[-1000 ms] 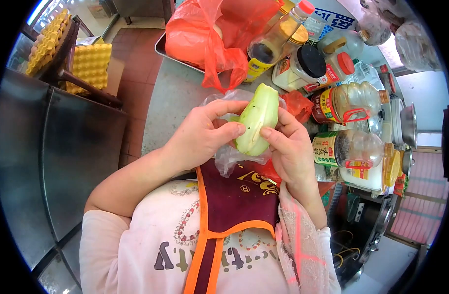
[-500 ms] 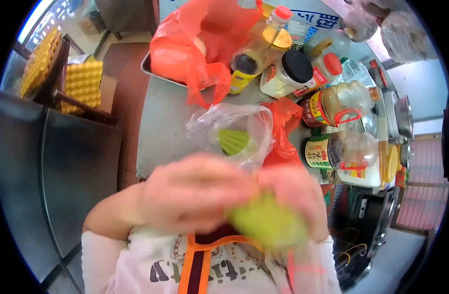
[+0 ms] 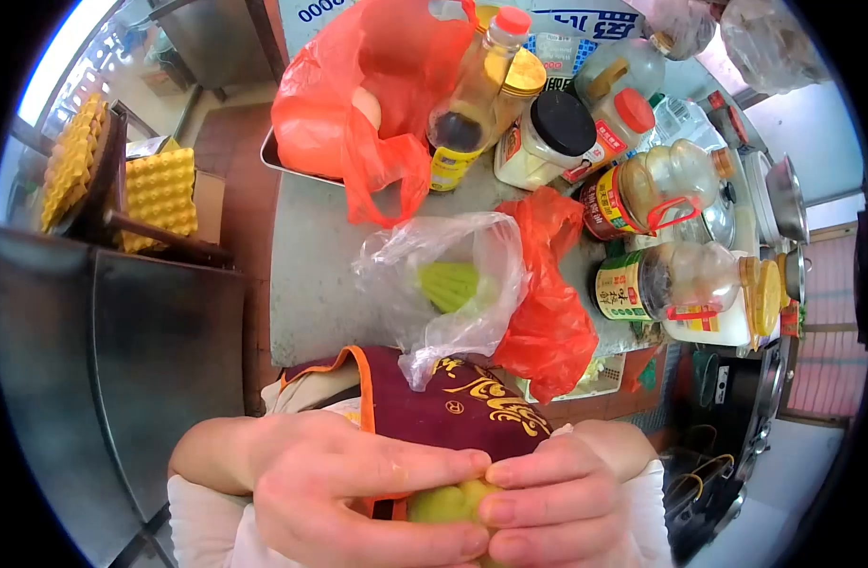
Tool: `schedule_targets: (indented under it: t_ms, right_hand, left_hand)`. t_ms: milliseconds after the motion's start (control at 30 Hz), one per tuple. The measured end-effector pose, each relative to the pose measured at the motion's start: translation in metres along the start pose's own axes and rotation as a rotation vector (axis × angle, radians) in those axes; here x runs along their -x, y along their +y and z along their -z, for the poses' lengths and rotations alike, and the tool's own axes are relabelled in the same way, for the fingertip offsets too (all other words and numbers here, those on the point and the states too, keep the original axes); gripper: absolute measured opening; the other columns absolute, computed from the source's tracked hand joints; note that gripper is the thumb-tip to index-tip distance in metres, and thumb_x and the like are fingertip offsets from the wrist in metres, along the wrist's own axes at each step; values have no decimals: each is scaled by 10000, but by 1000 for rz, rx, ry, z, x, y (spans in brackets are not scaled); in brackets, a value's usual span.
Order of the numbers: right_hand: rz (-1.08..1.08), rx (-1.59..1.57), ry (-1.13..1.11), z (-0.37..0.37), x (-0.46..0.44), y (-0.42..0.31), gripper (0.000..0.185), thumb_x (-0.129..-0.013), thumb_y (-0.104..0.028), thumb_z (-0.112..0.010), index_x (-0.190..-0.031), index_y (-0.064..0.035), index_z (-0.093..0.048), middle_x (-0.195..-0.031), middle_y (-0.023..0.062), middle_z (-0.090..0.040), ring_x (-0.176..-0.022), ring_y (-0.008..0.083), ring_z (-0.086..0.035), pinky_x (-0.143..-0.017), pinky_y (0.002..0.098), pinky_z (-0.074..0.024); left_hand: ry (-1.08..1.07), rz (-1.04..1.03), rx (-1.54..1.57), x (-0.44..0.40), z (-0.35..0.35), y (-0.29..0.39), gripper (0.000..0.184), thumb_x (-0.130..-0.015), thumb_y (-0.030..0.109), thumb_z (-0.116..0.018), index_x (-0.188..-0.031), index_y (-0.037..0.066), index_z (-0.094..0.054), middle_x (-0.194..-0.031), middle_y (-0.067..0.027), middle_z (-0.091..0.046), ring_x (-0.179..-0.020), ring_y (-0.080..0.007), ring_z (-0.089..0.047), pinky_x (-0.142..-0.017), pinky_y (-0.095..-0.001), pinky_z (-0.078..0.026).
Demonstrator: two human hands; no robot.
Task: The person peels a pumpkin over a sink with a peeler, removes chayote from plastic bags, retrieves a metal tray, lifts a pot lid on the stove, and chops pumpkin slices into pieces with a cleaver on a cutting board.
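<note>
Low in front of my body, both hands close round a pale green chayote (image 3: pixel 442 505). My left hand (image 3: pixel 344 483) grips it from the left, and the fingers of my right hand (image 3: pixel 562 500) press on its other side. The fingertips of the two hands meet at its top, and much of it is hidden behind them. Ahead on the grey table, a clear plastic bag (image 3: pixel 491 333) lies open with a green ribbed vegetable (image 3: pixel 449 286) inside. A crumpled red plastic bag (image 3: pixel 546 346) lies against its right side.
A large red bag (image 3: pixel 325 109) sits in a metal tray at the table's far left. Sauce bottles (image 3: pixel 633 284) and a black-lidded jar (image 3: pixel 562 133) crowd the right side. Yellow egg trays (image 3: pixel 159 194) stand at left. A basket (image 3: pixel 600 379) shows below the table edge.
Both hands have come down towards my body with the chayote, uncovering the apron and the table's near edge. The chayote was blurred and more exposed before; now the fingers cover more of it.
</note>
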State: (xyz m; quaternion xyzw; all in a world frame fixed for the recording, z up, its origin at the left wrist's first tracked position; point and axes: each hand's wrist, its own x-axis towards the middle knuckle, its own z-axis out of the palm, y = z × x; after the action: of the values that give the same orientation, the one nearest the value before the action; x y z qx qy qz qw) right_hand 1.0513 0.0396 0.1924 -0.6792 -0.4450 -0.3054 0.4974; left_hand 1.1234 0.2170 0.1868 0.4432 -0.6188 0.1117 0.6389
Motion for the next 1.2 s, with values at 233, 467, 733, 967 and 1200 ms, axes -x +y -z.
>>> schedule_targets:
  t_ms: [233,467,733,967,1200]
  right_hand:
    - [-53,17,12,-4,-1,-8,218,-843,-126,-555,-1046,-55,-524,-1041,140,-556,-913,269,-571,-747,416,-537]
    - [-83,8,-2,-2,-4,-7,251,-859,-152,-535,-1091,-57,-517,-1060,130,-549,-920,266,-568,-769,406,-530]
    - [-41,28,-84,15,14,15,229,-741,-145,-604,-949,-69,-550,-918,120,-576,-821,281,-572,-669,396,-511]
    - [-424,609,17,18,24,76,516,-514,101,-619,-1019,16,-553,-1008,164,-575,-939,316,-568,-807,371,-465]
    - [-383,597,-61,8,40,87,548,-492,110,-587,-1029,1,-558,-1026,155,-577,-956,320,-564,-815,378,-465]
  left_hand:
    - [-58,371,31,-12,5,21,204,-708,134,-709,-848,14,-621,-933,-188,-600,-773,-372,-633,-575,-341,-553]
    - [-83,139,-42,6,5,6,266,-709,168,-716,-887,6,-606,-949,-259,-589,-757,-344,-644,-530,-291,-533]
    - [-96,154,-353,18,5,-3,177,-750,-4,-592,-924,7,-626,-963,-127,-586,-840,-292,-620,-679,-347,-540]
    - [119,760,-672,23,14,-20,429,-670,-25,-607,-1095,-4,-552,-1134,-175,-507,-1015,-309,-533,-845,-342,-448]
    - [82,831,-657,37,10,-29,461,-671,-13,-617,-1122,2,-525,-1158,-178,-483,-1045,-322,-509,-865,-350,-429]
